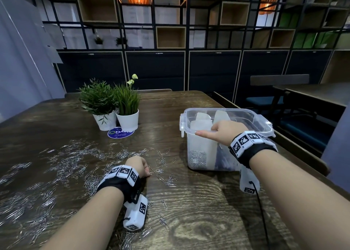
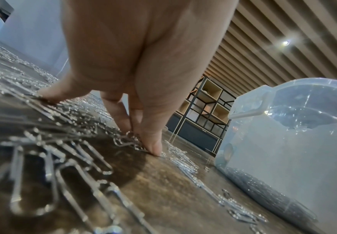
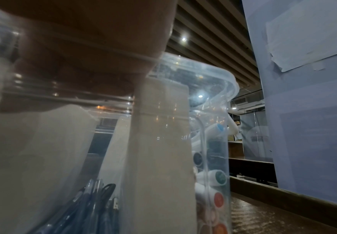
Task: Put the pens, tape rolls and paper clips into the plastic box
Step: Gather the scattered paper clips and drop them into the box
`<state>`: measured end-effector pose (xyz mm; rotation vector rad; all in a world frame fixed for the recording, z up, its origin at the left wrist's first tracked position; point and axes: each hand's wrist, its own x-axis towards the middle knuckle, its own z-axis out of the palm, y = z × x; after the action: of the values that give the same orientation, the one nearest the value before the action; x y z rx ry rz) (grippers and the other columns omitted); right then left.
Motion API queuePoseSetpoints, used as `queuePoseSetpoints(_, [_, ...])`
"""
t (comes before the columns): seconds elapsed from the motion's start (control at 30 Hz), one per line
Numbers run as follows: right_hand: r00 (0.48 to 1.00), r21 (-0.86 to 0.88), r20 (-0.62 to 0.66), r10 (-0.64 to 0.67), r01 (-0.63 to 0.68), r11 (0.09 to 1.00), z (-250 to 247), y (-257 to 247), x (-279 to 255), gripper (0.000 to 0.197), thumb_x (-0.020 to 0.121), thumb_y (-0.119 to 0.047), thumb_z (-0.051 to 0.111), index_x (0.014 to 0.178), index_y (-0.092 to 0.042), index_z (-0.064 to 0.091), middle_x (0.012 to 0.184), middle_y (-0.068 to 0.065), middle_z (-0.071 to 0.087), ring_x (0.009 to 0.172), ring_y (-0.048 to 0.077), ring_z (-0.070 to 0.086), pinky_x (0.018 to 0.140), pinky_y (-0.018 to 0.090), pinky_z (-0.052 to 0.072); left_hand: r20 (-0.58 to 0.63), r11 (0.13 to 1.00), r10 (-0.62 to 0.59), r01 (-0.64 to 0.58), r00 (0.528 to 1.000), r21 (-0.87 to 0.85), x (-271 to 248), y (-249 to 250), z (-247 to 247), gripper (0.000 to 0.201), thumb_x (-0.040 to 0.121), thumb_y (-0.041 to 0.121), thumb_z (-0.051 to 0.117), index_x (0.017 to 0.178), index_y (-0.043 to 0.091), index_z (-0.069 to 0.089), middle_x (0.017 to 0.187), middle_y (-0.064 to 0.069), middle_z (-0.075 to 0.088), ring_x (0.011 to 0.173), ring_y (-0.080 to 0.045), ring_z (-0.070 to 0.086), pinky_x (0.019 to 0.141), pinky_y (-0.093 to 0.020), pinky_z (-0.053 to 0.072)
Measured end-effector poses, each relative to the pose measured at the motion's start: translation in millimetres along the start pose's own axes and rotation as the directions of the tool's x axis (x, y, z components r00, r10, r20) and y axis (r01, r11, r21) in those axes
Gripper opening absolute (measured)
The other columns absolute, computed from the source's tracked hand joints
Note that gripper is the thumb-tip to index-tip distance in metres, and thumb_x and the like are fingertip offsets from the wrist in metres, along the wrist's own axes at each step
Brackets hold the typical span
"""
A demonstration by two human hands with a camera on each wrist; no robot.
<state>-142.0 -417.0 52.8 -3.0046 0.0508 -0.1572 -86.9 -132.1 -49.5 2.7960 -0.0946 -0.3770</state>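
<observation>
Silver paper clips [image 1: 75, 158] lie scattered over the left half of the wooden table [image 1: 198, 202]. My left hand [image 1: 148, 171] is down among them, thumb and fingers pinching a small cluster of paper clips [image 2: 127, 140] against the wood. The clear plastic box [image 1: 246, 113] stands at the right with a heap of clips [image 1: 198, 157] in its near left corner. My right hand [image 1: 223, 130] grips its near rim, thumb along the edge and fingers curled inside. Through the box wall [image 3: 213, 110] I see dark pens [image 3: 95, 205] and markers with coloured caps [image 3: 219, 199] between pale upright dividers.
Two potted plants [image 1: 117, 107] stand at the table's middle behind a round blue sticker [image 1: 119, 133]. A dark chair [image 1: 303, 105] and a second table are at the right. Shelving fills the far wall. Bare wood lies between my forearms.
</observation>
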Motion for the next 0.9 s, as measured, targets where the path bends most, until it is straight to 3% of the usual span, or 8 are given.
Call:
queuePoseSetpoints(0.17, [1.0, 0.005, 0.01, -0.009, 0.009, 1.0, 0, -1, 0, 0.082, 0.054, -0.1, 0.02, 0.062, -0.021, 0.041, 0.059, -0.005, 0.051, 0.065, 0.015, 0.06, 0.057, 0.029, 0.039, -0.034, 0.998, 0.018, -0.016, 0.999, 0.06, 0, -1, 1, 0.017, 0.085, 0.015, 0.07, 0.071, 0.021, 0.064, 0.073, 0.008, 0.063, 0.075, -0.005, 0.057, 0.06, -0.011, 0.04])
queuePoseSetpoints(0.23, [1.0, 0.01, 0.009, -0.006, 0.006, 1.0, 0, -1, 0, 0.081, 0.057, -0.1, 0.022, 0.062, -0.021, 0.039, 0.058, -0.006, 0.049, 0.064, 0.015, 0.059, 0.057, 0.029, 0.039, -0.02, 0.992, 0.027, -0.025, 0.999, 0.122, -3, 5, 0, 0.006, 0.088, 0.019, 0.066, 0.083, 0.018, 0.071, 0.091, 0.002, 0.071, 0.086, -0.01, 0.063, 0.073, -0.015, 0.045])
queuePoseSetpoints(0.3, [1.0, 0.015, 0.008, 0.002, -0.002, 1.0, 0, 0, 0, 0.078, 0.06, -0.099, 0.025, 0.06, -0.022, 0.037, 0.056, -0.006, 0.047, 0.06, 0.015, 0.056, 0.057, 0.029, 0.039, -0.046, 0.984, 0.033, -0.024, 0.998, 0.177, -8, 9, -1, 0.018, 0.091, 0.024, 0.06, 0.096, 0.011, 0.071, 0.106, -0.004, 0.07, 0.1, -0.018, 0.064, 0.086, -0.023, 0.048])
queuePoseSetpoints(0.5, [1.0, 0.037, 0.022, 0.004, -0.005, 0.999, -1, 2, 4, 0.075, 0.062, -0.097, 0.032, 0.058, -0.022, 0.035, 0.053, -0.008, 0.042, 0.056, 0.013, 0.05, 0.056, 0.029, 0.037, -0.107, 0.988, 0.149, -0.145, 0.983, 0.048, -9, 17, -25, 0.016, 0.09, 0.014, 0.057, 0.082, 0.017, 0.07, 0.088, 0.006, 0.069, 0.082, -0.011, 0.062, 0.078, -0.019, 0.046])
queuePoseSetpoints(0.63, [1.0, 0.063, 0.026, -0.004, 0.002, 0.998, -3, 3, 5, 0.072, 0.065, -0.093, 0.039, 0.056, -0.022, 0.031, 0.051, -0.008, 0.038, 0.054, 0.014, 0.046, 0.055, 0.029, 0.034, -0.342, 0.946, 0.259, -0.31, 0.903, -0.1, -7, 44, -58, 0.024, 0.088, 0.025, 0.064, 0.066, 0.029, 0.058, 0.078, 0.014, 0.063, 0.086, -0.014, 0.062, 0.091, -0.041, 0.049])
queuePoseSetpoints(0.77, [0.999, 0.07, 0.041, -0.009, 0.006, 0.998, -3, 4, 5, 0.071, 0.067, -0.091, 0.042, 0.055, -0.021, 0.03, 0.051, -0.007, 0.036, 0.054, 0.015, 0.044, 0.055, 0.029, 0.033, -0.549, 0.823, 0.325, -0.516, 0.77, -0.238, -10, 94, -77, 0.02, 0.085, 0.035, 0.064, 0.066, 0.037, 0.059, 0.078, 0.021, 0.063, 0.089, -0.015, 0.061, 0.091, -0.047, 0.047])
queuePoseSetpoints(0.83, [0.999, 0.055, 0.039, -0.01, 0.008, 0.998, -2, 4, 6, 0.071, 0.067, -0.09, 0.042, 0.055, -0.022, 0.03, 0.051, -0.007, 0.035, 0.053, 0.015, 0.043, 0.055, 0.03, 0.032, -0.561, 0.782, 0.352, -0.565, 0.749, -0.263, -11, 121, -79, 0.017, 0.082, 0.039, 0.065, 0.066, 0.04, 0.061, 0.078, 0.021, 0.065, 0.09, -0.011, 0.061, 0.092, -0.047, 0.045])
queuePoseSetpoints(0.9, [0.999, 0.037, 0.031, -0.019, 0.018, 0.999, -2, 5, 7, 0.07, 0.069, -0.089, 0.042, 0.055, -0.022, 0.03, 0.051, -0.007, 0.034, 0.052, 0.014, 0.041, 0.053, 0.03, 0.031, -0.509, 0.814, 0.375, -0.538, 0.775, -0.219, -11, 143, -74, 0.014, 0.083, 0.041, 0.065, 0.07, 0.039, 0.065, 0.083, 0.021, 0.067, 0.095, -0.008, 0.059, 0.094, -0.044, 0.042])
